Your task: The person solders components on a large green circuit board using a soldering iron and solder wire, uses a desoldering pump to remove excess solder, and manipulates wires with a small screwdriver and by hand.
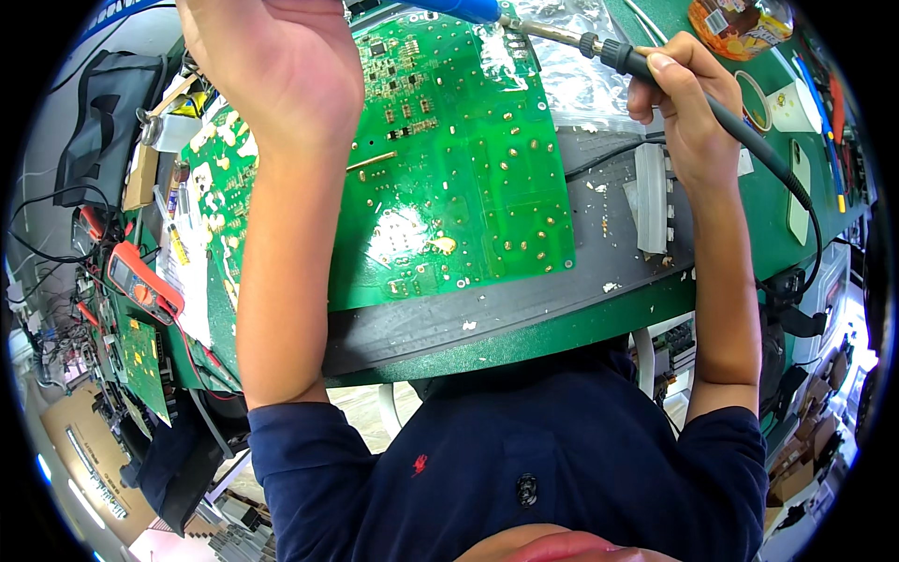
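soldering in hand on the big green circuit board lying mid-table, right hand clenched round the soldering iron aimed left at the far edge, left hand curled over the board's far-left corner, grip unclear; next, probably a steady tip touch onto one joint.

Circuit board green, gold-dotted; mat dark grey; multimeter red; shirt navy.

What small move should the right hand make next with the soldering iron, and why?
Probably lower the soldering iron tip onto a joint at the far edge of the green circuit board. The right hand holds it pen-style above that edge, and the left hand rests over the board.
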### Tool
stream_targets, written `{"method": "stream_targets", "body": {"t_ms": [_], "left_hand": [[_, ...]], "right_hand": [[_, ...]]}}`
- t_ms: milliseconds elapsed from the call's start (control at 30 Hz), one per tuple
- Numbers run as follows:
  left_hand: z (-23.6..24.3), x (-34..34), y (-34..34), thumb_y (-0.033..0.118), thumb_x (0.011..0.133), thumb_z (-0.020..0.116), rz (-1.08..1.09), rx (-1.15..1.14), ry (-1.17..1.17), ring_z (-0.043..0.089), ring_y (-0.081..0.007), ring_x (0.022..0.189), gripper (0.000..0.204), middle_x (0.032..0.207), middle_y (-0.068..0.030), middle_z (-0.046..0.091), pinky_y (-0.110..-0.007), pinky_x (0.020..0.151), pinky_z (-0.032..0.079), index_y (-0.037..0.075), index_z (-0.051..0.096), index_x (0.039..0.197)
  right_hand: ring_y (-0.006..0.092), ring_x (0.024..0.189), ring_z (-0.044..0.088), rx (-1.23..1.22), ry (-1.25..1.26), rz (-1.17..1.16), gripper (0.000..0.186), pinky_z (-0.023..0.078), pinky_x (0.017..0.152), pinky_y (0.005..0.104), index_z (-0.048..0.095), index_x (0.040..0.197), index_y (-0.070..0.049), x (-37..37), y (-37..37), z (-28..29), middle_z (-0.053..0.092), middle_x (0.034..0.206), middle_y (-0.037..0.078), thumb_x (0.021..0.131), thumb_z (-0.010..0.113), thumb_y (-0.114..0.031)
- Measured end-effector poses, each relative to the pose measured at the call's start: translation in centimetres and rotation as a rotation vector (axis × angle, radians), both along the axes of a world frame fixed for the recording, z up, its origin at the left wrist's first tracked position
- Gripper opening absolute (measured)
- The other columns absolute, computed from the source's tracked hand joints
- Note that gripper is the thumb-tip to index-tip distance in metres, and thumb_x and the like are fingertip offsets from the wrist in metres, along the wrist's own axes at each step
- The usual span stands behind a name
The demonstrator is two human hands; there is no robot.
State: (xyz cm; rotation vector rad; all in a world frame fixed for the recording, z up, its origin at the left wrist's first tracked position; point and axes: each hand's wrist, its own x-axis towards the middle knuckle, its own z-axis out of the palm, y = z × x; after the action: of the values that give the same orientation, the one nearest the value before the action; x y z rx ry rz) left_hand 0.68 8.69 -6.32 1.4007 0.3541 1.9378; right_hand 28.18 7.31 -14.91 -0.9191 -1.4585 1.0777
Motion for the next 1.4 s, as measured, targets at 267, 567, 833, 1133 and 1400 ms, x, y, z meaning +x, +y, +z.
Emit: {"method": "stream_targets", "body": {"t_ms": [267,567,833,1133,1400], "left_hand": [[-0.2,-0.2,0.2,0.042,0.105,0.055,0.007,-0.035,0.005,0.062,-0.0203,0.079,0.034,0.082,-0.0072,0.058,-0.04,0.079,0.055,0.009,0.051,0.099],[-0.5,-0.2,0.1,0.049,0.102,0.058,0.037,-0.075,0.032,0.058,-0.0183,0.08,0.04,0.083,-0.0044,0.054,-0.04,0.081,0.052,0.01,0.048,0.098],[-0.7,0.8,-0.4,0.051,0.101,0.057,0.103,-0.037,0.016,0.057,-0.0184,0.08,0.042,0.082,-0.0043,0.054,-0.04,0.081,0.052,0.01,0.047,0.098],[-0.6,0.6,-0.3,0.05,0.102,0.056,0.134,-0.011,0.048,0.058,-0.018,0.08,0.04,0.081,-0.0045,0.055,-0.04,0.081,0.053,0.011,0.049,0.097],[-0.5,0.2,-0.3,0.045,0.106,0.053,0.073,-0.053,0.069,0.058,-0.0181,0.08,0.036,0.082,-0.0049,0.055,-0.039,0.082,0.052,0.011,0.048,0.096]], "right_hand": [[0.0123,0.063,0.055,-0.029,0.019,0.009,0.023,0.044,0.06,0.0275,0.063,0.101,0.004,-0.1,0.1,-0.2,0.063,0.073,0.01,0.103,0.053,-0.016],[0.013,0.064,0.057,-0.032,0.027,0.01,0.022,0.045,0.061,0.028,0.063,0.101,0.004,-0.1,0.0,-0.3,0.064,0.074,0.011,0.103,0.053,-0.015],[0.0139,0.065,0.06,-0.026,-0.03,-0.018,0.024,0.047,0.062,0.0281,0.064,0.102,0.005,-0.3,-0.3,0.0,0.066,0.075,0.011,0.103,0.053,-0.016],[0.014,0.065,0.06,-0.035,-0.028,-0.012,0.025,0.047,0.063,0.028,0.064,0.103,0.005,-0.2,-0.3,0.0,0.065,0.075,0.011,0.103,0.053,-0.017],[0.0138,0.066,0.059,-0.057,-0.018,0.0,0.025,0.047,0.064,0.028,0.064,0.104,0.006,-0.1,-0.2,-0.2,0.064,0.075,0.011,0.103,0.052,-0.016]]}}
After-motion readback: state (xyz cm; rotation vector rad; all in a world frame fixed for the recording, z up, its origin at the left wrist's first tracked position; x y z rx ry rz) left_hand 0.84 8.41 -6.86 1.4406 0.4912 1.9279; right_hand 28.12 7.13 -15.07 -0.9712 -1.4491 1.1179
